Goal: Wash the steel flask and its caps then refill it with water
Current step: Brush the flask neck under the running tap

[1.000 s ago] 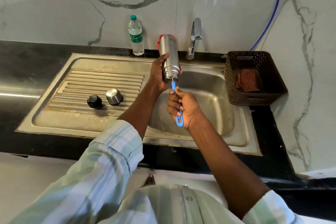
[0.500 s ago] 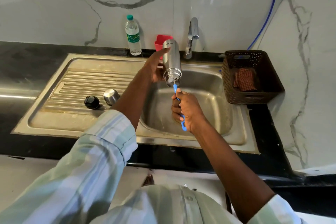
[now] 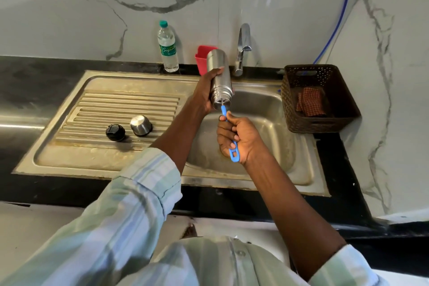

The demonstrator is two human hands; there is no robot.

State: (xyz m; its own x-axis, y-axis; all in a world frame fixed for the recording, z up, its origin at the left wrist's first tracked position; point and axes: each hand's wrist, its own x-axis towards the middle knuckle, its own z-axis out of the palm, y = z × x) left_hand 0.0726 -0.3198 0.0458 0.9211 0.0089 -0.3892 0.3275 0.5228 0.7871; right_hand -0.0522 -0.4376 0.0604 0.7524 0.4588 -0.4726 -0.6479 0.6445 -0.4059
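The steel flask is being held mouth-down and tilted toward the person, above the basin of the sink, with the stem of a blue bottle brush running up into its opening; the bristle end is hidden inside. To scrub well here, it seems best to be working the brush along the flask's axis while twisting it, keeping the mouth over the basin so drips are falling there. The left hand is wrapping the flask's lower body, thumb across its front, forearm reaching up from the lower left. The right hand is clenching the brush handle in a fist just below the mouth, wrist bent upward. The black inner cap and the steel cup cap are sitting side by side on the ribbed drainboard, apparently waiting their turn.
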